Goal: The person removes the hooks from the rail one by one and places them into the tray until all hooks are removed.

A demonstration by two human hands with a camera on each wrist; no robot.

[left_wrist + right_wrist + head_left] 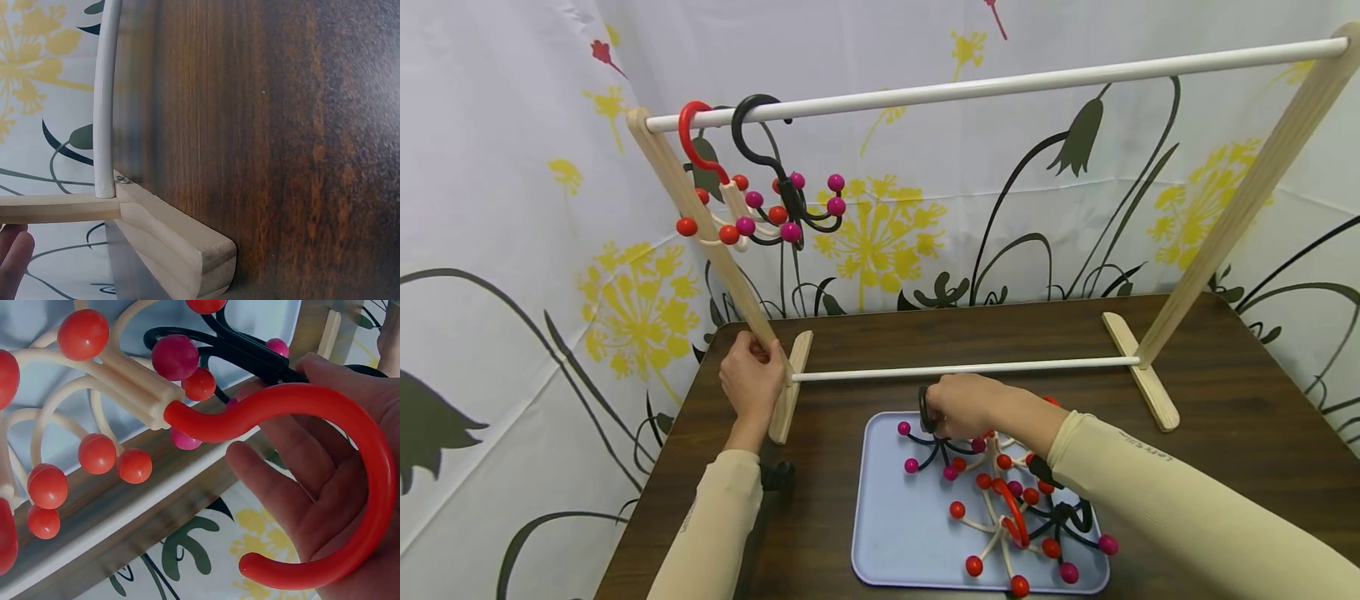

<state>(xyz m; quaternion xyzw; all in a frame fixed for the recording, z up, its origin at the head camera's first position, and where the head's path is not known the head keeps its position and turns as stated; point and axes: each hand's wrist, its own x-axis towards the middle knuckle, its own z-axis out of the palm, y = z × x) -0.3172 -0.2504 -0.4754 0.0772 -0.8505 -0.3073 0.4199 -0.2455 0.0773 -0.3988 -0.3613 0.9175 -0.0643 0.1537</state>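
Left hand (752, 375): curled round the rack's wooden left post (730, 271), near its foot, probably steadying the frame
Right hand (970, 404): thumb and fingers pinch the black hanger (256, 359) at its neck, likely because ball-tipped arms splay below
Black hanger: at the tray's (887, 533) far left; whether lifted, cannot tell
In the way: a red hook (379, 469) curving before the right palm; other hangers crowding the tray's right
Upper bar (1000, 86): two hangers (790, 200) at its left end
Behind: flowered curtain (895, 250)

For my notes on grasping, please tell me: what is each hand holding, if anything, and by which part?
Right hand: a black hanger, by its stem, close to the hook. Left hand: the left wooden post, near its lower end.
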